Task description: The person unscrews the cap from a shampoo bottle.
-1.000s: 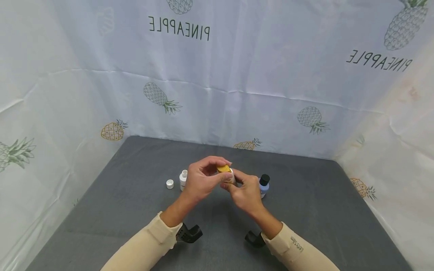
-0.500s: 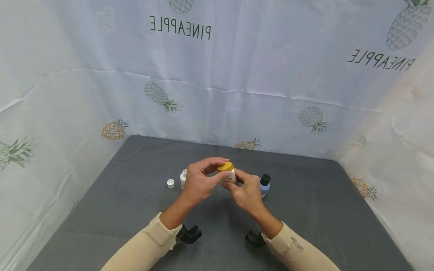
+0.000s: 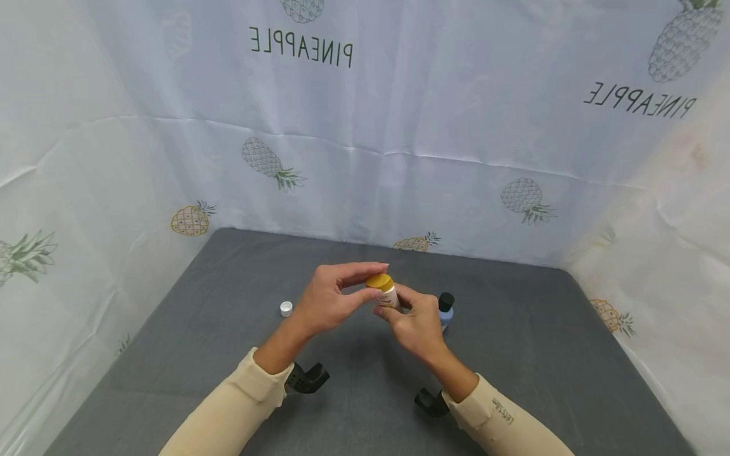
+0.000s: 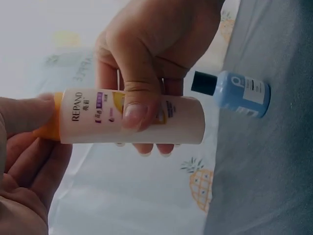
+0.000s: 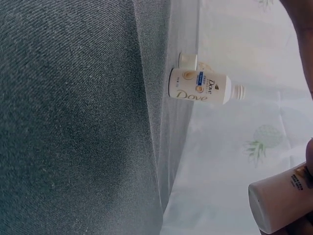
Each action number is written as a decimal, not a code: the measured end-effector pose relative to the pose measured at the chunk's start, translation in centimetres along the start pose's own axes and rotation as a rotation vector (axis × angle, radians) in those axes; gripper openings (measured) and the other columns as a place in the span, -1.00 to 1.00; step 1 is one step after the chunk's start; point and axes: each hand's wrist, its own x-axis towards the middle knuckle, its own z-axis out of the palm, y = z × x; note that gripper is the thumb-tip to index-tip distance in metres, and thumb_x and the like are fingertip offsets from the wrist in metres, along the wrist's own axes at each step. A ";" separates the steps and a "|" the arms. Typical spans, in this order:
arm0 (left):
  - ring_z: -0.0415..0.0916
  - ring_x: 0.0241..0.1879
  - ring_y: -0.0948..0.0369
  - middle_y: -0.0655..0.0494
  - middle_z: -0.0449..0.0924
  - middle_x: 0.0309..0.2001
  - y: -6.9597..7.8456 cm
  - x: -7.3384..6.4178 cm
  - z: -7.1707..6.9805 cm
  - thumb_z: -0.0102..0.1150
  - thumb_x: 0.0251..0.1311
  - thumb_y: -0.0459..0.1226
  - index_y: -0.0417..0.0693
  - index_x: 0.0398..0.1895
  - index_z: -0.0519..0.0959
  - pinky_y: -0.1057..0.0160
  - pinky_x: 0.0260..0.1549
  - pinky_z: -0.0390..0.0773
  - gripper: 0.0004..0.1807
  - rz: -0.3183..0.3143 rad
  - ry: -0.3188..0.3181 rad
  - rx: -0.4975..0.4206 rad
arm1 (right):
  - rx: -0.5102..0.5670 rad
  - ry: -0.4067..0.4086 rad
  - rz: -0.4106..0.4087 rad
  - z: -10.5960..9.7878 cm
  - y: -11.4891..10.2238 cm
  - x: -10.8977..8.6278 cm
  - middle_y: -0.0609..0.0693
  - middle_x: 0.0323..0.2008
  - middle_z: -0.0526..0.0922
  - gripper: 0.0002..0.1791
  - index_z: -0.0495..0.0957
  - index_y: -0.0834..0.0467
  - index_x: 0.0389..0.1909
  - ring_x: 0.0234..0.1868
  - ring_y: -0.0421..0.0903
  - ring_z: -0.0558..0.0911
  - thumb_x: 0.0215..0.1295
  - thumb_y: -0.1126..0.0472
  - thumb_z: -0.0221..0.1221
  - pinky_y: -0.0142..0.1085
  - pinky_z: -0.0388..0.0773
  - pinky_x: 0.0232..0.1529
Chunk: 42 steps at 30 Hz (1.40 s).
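Observation:
In the head view, both hands meet over the table around a small white bottle (image 3: 390, 297) labelled REPAND, held up and slightly tilted. My left hand (image 3: 327, 299) pinches its yellow cap (image 3: 379, 282) between thumb and fingers; the left wrist view shows the thumb on the cap's (image 4: 49, 120) side. The cap sits at the top of the bottle. Around the bottle's body curls my right hand (image 3: 419, 322), its thumb pressed across the label. The left wrist view shows the white bottle (image 4: 186, 120) side-on, its base free of the fingers.
A blue bottle (image 3: 446, 313) with a black cap stands upright just beyond the right hand. A capless white Dove bottle (image 5: 200, 85) shows in the right wrist view, hidden in the head view. A loose white cap (image 3: 286, 308) lies on the grey table (image 3: 228, 354).
The left hand has drawn its wrist leftward, now covering the Dove bottle in the head view. Its fingers have shifted on the yellow cap, showing more of the top. The right hand holds nearly still.

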 end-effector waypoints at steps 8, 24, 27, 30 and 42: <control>0.80 0.00 0.03 -0.11 0.81 0.00 -0.3 -0.3 1.1 0.56 0.05 -0.43 -0.22 0.02 0.76 0.19 -0.01 0.77 -0.60 0.084 0.155 0.069 | -0.005 0.002 0.020 -0.2 -0.1 -0.1 0.14 -0.20 0.86 -0.61 0.79 0.20 -0.03 -0.24 -0.01 0.85 0.06 0.38 0.54 -0.23 0.78 -0.28; 0.72 0.15 -0.02 -0.25 0.69 0.19 -0.4 0.0 -1.0 0.40 0.18 -0.55 -0.33 0.15 0.67 0.16 0.13 0.72 -0.57 0.130 -0.101 -0.018 | 0.029 -0.040 -0.023 -0.7 0.1 -0.2 0.18 -0.12 0.84 -0.54 0.76 0.24 0.05 -0.13 0.08 0.85 0.05 0.38 0.54 -0.01 0.80 -0.13; 0.74 0.11 -0.01 -0.24 0.72 0.15 -0.4 0.1 -1.1 0.44 0.12 -0.55 -0.31 0.11 0.69 0.17 0.09 0.74 -0.57 0.134 -0.090 -0.001 | 0.029 -0.035 -0.036 -0.6 0.2 -0.2 0.17 -0.12 0.84 -0.54 0.76 0.24 0.04 -0.14 0.07 0.85 0.04 0.39 0.55 -0.03 0.80 -0.14; 0.75 0.08 0.01 -0.21 0.73 0.13 -0.5 0.1 -1.1 0.48 0.07 -0.54 -0.28 0.08 0.70 0.14 0.07 0.75 -0.56 0.142 -0.081 0.002 | 0.032 -0.031 -0.040 -0.6 0.2 -0.2 0.16 -0.13 0.85 -0.55 0.77 0.23 0.02 -0.14 0.06 0.85 0.03 0.40 0.55 -0.06 0.80 -0.15; 0.70 0.19 0.03 -0.26 0.66 0.22 -0.8 0.4 -1.0 0.48 0.09 -0.52 -0.29 0.10 0.68 0.02 0.17 0.69 -0.55 0.112 -0.120 -0.076 | 0.040 -0.035 -0.036 -0.4 0.2 -0.1 0.14 -0.18 0.85 -0.57 0.78 0.23 -0.02 -0.19 0.03 0.86 0.02 0.42 0.55 -0.18 0.80 -0.20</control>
